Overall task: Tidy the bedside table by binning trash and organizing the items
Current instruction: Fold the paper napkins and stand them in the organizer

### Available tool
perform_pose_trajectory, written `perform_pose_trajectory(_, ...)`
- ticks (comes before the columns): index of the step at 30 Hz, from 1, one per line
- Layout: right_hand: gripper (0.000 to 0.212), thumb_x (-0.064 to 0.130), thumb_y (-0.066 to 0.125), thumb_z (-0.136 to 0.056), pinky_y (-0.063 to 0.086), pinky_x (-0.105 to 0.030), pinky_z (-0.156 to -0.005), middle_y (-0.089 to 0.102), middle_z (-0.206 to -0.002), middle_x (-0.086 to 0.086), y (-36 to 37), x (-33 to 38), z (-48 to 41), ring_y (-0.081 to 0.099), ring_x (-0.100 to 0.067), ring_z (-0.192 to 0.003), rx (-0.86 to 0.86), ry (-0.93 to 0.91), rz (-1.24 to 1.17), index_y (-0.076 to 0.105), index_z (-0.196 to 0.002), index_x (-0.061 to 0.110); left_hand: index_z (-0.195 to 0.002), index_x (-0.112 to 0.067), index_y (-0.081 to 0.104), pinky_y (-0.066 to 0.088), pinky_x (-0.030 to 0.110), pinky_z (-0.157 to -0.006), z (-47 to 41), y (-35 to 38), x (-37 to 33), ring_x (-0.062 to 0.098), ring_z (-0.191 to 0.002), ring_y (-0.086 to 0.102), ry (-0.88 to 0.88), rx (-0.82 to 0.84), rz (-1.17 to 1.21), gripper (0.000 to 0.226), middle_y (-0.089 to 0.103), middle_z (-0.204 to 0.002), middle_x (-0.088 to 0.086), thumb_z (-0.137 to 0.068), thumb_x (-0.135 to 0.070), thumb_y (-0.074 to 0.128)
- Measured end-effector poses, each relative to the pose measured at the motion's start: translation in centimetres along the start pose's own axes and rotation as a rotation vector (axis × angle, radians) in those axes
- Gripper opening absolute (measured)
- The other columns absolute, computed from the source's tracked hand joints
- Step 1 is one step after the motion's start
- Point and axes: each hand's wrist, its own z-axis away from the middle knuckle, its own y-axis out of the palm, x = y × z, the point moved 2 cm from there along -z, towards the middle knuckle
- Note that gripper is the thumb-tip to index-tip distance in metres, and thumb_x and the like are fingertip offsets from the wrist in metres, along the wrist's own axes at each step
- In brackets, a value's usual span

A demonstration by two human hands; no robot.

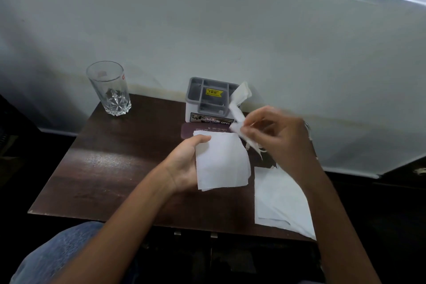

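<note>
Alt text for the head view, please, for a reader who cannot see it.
Over a dark bedside table, the left hand holds a flat folded tissue while the right hand pinches a crumpled tissue. A glass, a grey organizer and more tissue sheets sit on the table.

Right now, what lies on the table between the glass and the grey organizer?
Nothing: the head view shows only bare tabletop between glass and organizer.

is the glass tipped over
No, the glass stands upright on its base near the back left corner of the wooden table.
</note>
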Motion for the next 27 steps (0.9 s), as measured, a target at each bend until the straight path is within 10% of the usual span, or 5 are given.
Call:
perform_pose_trajectory(6, 0.003, 0.014, 0.073, -0.078, 0.043, -0.021, -0.076, 0.071, -0.094, 0.007, 2.9, -0.1, 0.7, 0.057, -0.011, -0.096, 0.298, -0.053, 0.236, 0.073, -0.081, 0.014, -0.102, -0.017, 0.073, 0.054, 0.042, -0.082, -0.2, 0.1, -0.1, 0.027, -0.086, 0.069, -0.005, 0.195, -0.028, 0.038, 0.072, -0.101, 0.011, -0.081, -0.04, 0.05)
perform_pose_trajectory(12, 0.003, 0.012, 0.071, -0.079, 0.04, -0.007, -0.067, 0.069, -0.086, 0.008, 3.3, -0.1, 0.8, 0.057, 0.002, -0.081, 0.401, -0.039, 0.233, 0.072, -0.082, 0.012, -0.113, -0.016, 0.066, 0.051, 0.044, -0.086, -0.3, -0.2, -0.3, 0.028, -0.09, 0.068, 0.03, 0.195, -0.002, 0.041, 0.071, -0.105, 0.01, -0.091, -0.042, 0.044)
perform_pose_trajectory(18, 0.018, 0.009, 0.064, -0.084, 0.048, -0.013, -0.06, 0.066, -0.071, 0.009, 0.7, -1.9, -0.1, 0.06, -0.005, -0.063, -0.199, 0.21, -0.02, 0.066, -0.073, 0.023, -0.095, -0.013, 0.074, 0.054, 0.041, -0.083, -0.1, 0.1, -0.3, 0.025, -0.084, 0.071, 0.038, 0.255, 0.028, 0.033, 0.074, -0.096, 0.008, -0.073, -0.033, 0.059)
perform_pose_trajectory(23, 0.011, 0.027, 0.062, -0.086, 0.05, -0.023, -0.074, 0.07, -0.087, 0.003, 0.9, -3.7, 0.3, 0.063, -0.009, -0.082, -0.079, 0.599, -0.276, 0.068, -0.079, 0.022, -0.095, -0.011, 0.067, 0.058, 0.031, -0.068, 0.3, 0.9, 0.5, 0.018, -0.073, 0.072, 0.028, 0.317, -0.099, 0.033, 0.074, -0.083, 0.005, -0.069, -0.028, 0.057)
perform_pose_trajectory(27, 0.014, 0.011, 0.066, -0.082, 0.05, -0.025, -0.062, 0.067, -0.074, -0.002, 0.7, -3.2, 0.3, 0.061, -0.018, -0.073, -0.093, 0.539, -0.45, 0.067, -0.069, 0.016, -0.095, -0.009, 0.069, 0.058, 0.033, -0.072, 0.2, 1.1, 0.8, 0.02, -0.077, 0.071, 0.007, 0.294, -0.115, 0.03, 0.073, -0.088, 0.006, -0.073, -0.027, 0.057)
